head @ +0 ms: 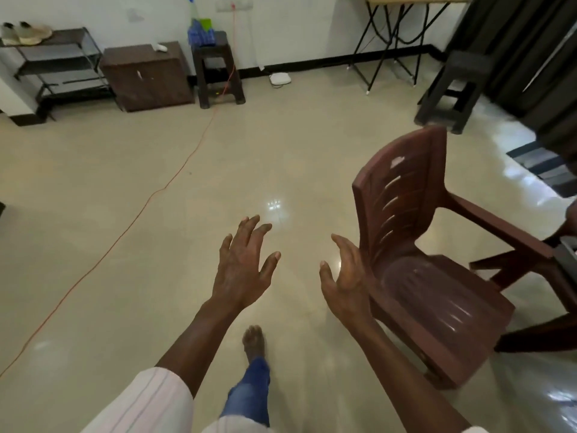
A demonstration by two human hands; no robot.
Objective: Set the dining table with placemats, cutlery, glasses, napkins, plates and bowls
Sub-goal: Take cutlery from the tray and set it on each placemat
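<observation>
Hazard one: the orange cable [175, 179] runs loose across the floor [93, 214] from upper centre to lower left. We judge that a step toward the left of the frame could snag the bare foot [253, 339], seen at lower centre.

Hazard two: the brown plastic chair [437, 295] stands at centre right, with the right hand [343, 276] just beside its backrest — a forward swing could knock or tip it. The floor is glossy, so a slip is possible.

At centre frame, the left hand [243, 264] has its fingers spread, palm down, holding and touching nothing. The right hand is released, fingers extended and relaxed, holding nothing. We cannot tell whether it touches the chair back.

No placemats, cutlery, glasses, napkins, plates or bowls appear in view — nor a dining table we can identify.
</observation>
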